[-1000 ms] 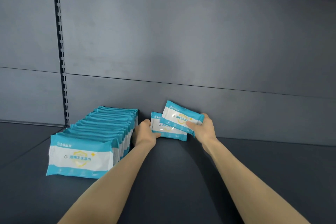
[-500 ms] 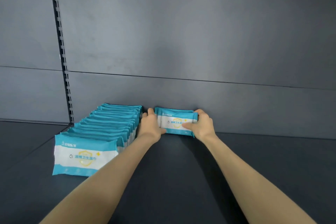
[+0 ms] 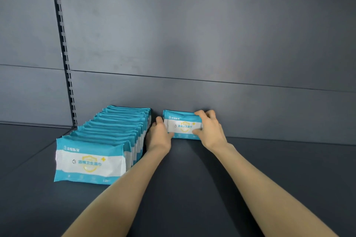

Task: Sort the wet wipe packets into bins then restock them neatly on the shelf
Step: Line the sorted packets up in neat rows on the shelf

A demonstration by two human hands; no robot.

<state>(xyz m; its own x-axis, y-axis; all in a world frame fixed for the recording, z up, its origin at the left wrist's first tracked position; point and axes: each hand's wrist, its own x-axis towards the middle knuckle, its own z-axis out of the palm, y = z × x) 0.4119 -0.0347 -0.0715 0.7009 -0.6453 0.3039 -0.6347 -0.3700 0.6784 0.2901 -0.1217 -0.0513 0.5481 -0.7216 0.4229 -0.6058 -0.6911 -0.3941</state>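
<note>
Head view: at left, a full row of teal-and-white plastic wet wipe packets (image 3: 100, 140) lines the dark metal shelf (image 3: 192, 188). Our left hand (image 3: 159, 136) pinches a further packet (image 3: 182, 125) by its left edge and our right hand (image 3: 211, 131) grips its right end. Tilted a second ago, it now stands upright, far back, starting row two.

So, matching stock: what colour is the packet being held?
Teal packet, with a white middle band and a yellow emblem; head view.

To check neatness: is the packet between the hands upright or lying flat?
Upright: the packet stands on its long edge, printed face forward.
</note>
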